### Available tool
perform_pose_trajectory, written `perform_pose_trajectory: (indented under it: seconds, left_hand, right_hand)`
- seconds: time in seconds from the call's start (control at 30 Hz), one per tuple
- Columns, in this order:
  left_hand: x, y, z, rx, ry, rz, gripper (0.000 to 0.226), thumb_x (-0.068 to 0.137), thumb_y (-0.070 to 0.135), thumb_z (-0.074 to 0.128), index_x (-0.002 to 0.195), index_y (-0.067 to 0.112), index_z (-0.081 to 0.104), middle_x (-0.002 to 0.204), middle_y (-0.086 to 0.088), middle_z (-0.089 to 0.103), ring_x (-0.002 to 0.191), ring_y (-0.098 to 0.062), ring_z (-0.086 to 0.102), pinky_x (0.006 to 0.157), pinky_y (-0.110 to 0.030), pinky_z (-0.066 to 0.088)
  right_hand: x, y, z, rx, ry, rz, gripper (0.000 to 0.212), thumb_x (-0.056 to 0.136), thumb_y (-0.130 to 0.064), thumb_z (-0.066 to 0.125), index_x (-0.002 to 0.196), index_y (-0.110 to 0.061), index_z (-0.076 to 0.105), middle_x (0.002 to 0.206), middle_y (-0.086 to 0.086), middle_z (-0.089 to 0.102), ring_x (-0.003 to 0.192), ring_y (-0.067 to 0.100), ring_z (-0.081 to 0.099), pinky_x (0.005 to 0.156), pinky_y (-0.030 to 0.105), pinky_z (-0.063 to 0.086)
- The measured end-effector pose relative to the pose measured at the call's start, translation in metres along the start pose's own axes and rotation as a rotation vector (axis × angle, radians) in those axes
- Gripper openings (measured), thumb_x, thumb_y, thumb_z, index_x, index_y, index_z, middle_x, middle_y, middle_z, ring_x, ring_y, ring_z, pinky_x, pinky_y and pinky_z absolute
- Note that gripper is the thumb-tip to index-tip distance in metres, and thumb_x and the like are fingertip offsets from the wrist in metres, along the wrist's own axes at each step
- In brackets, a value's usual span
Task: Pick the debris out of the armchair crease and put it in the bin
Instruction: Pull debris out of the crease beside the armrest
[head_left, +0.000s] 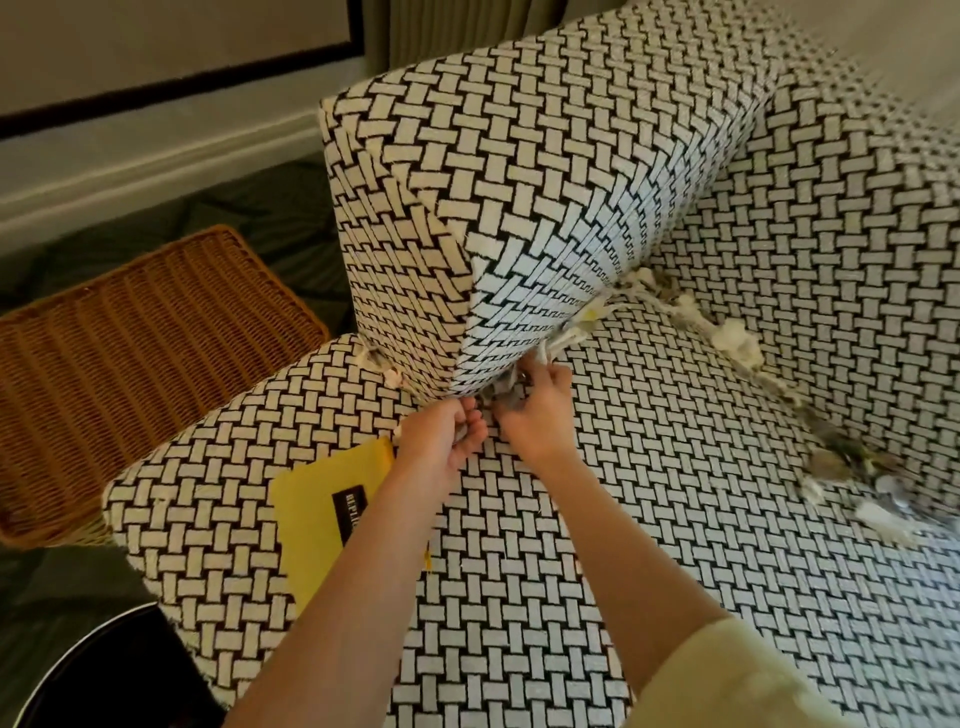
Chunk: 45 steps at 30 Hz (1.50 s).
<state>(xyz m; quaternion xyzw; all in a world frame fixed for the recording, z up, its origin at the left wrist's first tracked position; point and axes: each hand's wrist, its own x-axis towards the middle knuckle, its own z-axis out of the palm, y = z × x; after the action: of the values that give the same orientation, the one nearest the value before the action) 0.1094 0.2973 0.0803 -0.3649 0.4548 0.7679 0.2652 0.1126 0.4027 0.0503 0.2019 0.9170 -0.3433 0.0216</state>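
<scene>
At the crease where seat meets side arm on the black-and-white basket-weave fabric armchair, both hands are engaged. A grey, fluffy-looking bit of the mixed pale-and-grey scrap debris is pinched at the seam by the fingers of the right hand. The fingers of the left hand are curled round pale scraps, prob. more of the same; exactly what is held can't be made out.

More debris is wedged elsewhere:
- crumpled pale strips further up the same crease
- white wads along the back crease
- grey and flat pale bits in the far-arm crease

Handling, as judged:
- The stuff is taken to be v. light, soft and crushable, w/ no stiffness to push against.
- Strips would prob. tear if yanked, so they are best taken at the exposed end, close to the seam, and drawn out along the crease.
- Fluff is likely to shed, so a full pinch is preferred over a fingertip nip.
- The flat far-side bits may be harder and slippery; this can't be told.

For the carry, a closed fist is advised, since the round black bin stands on the floor off the seat's near corner, well apart from the crease. A yellow cloth w/ black label lies on the seat, and a brown wicker basket sits beside the arm.
</scene>
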Motion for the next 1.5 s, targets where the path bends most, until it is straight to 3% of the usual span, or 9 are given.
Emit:
perform_pose_trajectory:
  seconds: [0.5, 0.57, 0.7, 0.87, 1.0, 1.13, 1.2, 1.3, 1.5]
  left_hand:
    - [-0.006, -0.017, -0.008, -0.130, -0.014, 0.158, 0.027, 0.090, -0.008, 0.031, 0.079, 0.002, 0.054, 0.070, -0.008, 0.049, 0.062, -0.014, 0.050, 0.050, -0.018, 0.052]
    - [-0.009, -0.024, -0.004, -0.139, 0.016, 0.186, 0.027, 0.089, -0.009, 0.033, 0.080, 0.002, 0.055, 0.073, -0.009, 0.050, 0.065, -0.014, 0.051, 0.057, -0.021, 0.052]
    - [-0.011, -0.028, 0.005, -0.086, 0.088, 0.231, 0.024, 0.092, -0.007, 0.034, 0.089, -0.001, 0.057, 0.077, -0.008, 0.052, 0.069, -0.014, 0.052, 0.070, -0.027, 0.051]
    - [-0.006, -0.030, 0.028, -0.058, 0.088, 0.226, 0.035, 0.091, -0.011, 0.029, 0.117, -0.008, 0.052, 0.076, -0.009, 0.050, 0.068, -0.013, 0.050, 0.072, -0.028, 0.051]
    - [-0.001, -0.034, 0.033, -0.057, 0.098, 0.238, 0.032, 0.093, -0.007, 0.033, 0.118, -0.006, 0.053, 0.082, -0.008, 0.054, 0.079, -0.016, 0.055, 0.083, -0.030, 0.050]
    - [0.003, -0.034, 0.030, -0.100, 0.069, 0.225, 0.022, 0.094, 0.000, 0.035, 0.093, 0.000, 0.057, 0.084, -0.009, 0.057, 0.077, -0.017, 0.056, 0.078, -0.031, 0.051]
    - [0.003, -0.037, 0.031, -0.076, 0.035, 0.212, 0.023, 0.096, 0.008, 0.037, 0.081, 0.006, 0.055, 0.075, -0.008, 0.055, 0.066, -0.017, 0.053, 0.060, -0.028, 0.047]
    - [0.003, -0.048, 0.028, -0.133, -0.006, 0.219, 0.027, 0.096, 0.016, 0.036, 0.078, 0.009, 0.056, 0.065, -0.004, 0.051, 0.056, -0.013, 0.045, 0.051, -0.024, 0.035]
    - [-0.006, -0.057, 0.021, -0.334, -0.041, 0.229, 0.030, 0.098, 0.014, 0.035, 0.081, 0.010, 0.059, 0.071, -0.004, 0.064, 0.065, -0.013, 0.058, 0.053, -0.022, 0.046]
  right_hand:
    - [0.009, 0.014, 0.013, -0.156, 0.027, -0.246, 0.035, 0.094, -0.014, 0.046, 0.128, -0.006, 0.046, 0.146, 0.016, 0.027, 0.112, 0.025, 0.054, 0.091, 0.026, 0.046]
    - [0.007, 0.024, 0.013, -0.072, 0.076, -0.316, 0.029, 0.095, -0.014, 0.045, 0.121, -0.007, 0.055, 0.140, 0.016, 0.038, 0.110, 0.023, 0.056, 0.088, 0.025, 0.048]
    - [0.004, 0.028, 0.013, 0.325, 0.130, -0.251, 0.025, 0.096, -0.012, 0.043, 0.112, -0.007, 0.062, 0.105, 0.004, 0.060, 0.060, 0.010, 0.057, 0.054, 0.021, 0.054]
    - [0.002, 0.026, 0.009, 0.472, 0.189, -0.151, 0.020, 0.094, -0.011, 0.048, 0.104, -0.008, 0.065, 0.093, 0.003, 0.066, 0.075, 0.009, 0.058, 0.073, 0.029, 0.055]
    - [0.002, 0.026, 0.007, 0.565, 0.157, -0.088, 0.017, 0.092, -0.010, 0.050, 0.101, -0.007, 0.065, 0.079, -0.001, 0.062, 0.066, 0.012, 0.055, 0.066, 0.031, 0.052]
    - [-0.005, 0.022, 0.002, 0.858, 0.074, 0.067, 0.012, 0.090, -0.008, 0.054, 0.102, -0.009, 0.057, 0.072, 0.002, 0.060, 0.042, -0.001, 0.048, 0.044, 0.015, 0.045]
    - [-0.015, 0.018, 0.002, 0.948, -0.033, 0.102, 0.009, 0.089, -0.011, 0.058, 0.096, -0.013, 0.054, 0.062, 0.000, 0.055, 0.038, 0.000, 0.044, 0.038, 0.015, 0.039]
    - [-0.024, 0.016, 0.007, 0.855, -0.087, 0.011, 0.008, 0.087, -0.016, 0.061, 0.081, -0.020, 0.057, 0.060, -0.005, 0.057, 0.037, -0.001, 0.044, 0.038, 0.015, 0.038]
    - [-0.032, 0.021, 0.010, 0.707, -0.002, -0.056, 0.018, 0.089, -0.027, 0.058, 0.073, -0.022, 0.064, 0.057, -0.006, 0.056, 0.048, 0.007, 0.048, 0.047, 0.023, 0.043]
